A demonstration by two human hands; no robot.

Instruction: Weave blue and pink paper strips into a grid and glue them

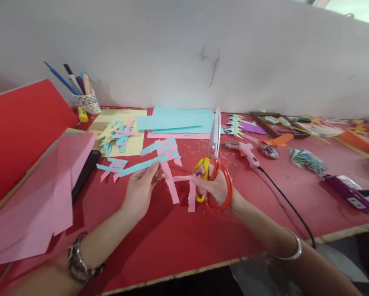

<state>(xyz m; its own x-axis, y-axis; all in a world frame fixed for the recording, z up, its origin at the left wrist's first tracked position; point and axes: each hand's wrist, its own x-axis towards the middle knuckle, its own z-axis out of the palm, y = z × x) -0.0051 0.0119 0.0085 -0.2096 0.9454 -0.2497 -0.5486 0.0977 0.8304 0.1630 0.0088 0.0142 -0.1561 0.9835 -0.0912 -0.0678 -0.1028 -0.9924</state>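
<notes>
My left hand [142, 185] pinches a woven piece of pink and light-blue paper strips [167, 151] between thumb and fingers. A long blue strip and a pink strip hang out from its checkered middle. My right hand [213, 183] has scissors [215, 137] hooked on it, with red and yellow handles and blades pointing up, away from me. The same hand's fingertips pinch a bent pink paper strip [192, 197], whose other end reaches toward my left hand. On the table to the left lies a smaller woven pink-and-blue piece [113, 167].
Cut strips [119, 133] lie on yellow paper [138, 144]; blue sheets [178, 117] sit behind. A pink glue gun [244, 152] with a black cord is at right, near a purple device [349, 191]. Pink sheets [33, 213] and a pen cup [90, 102] are left.
</notes>
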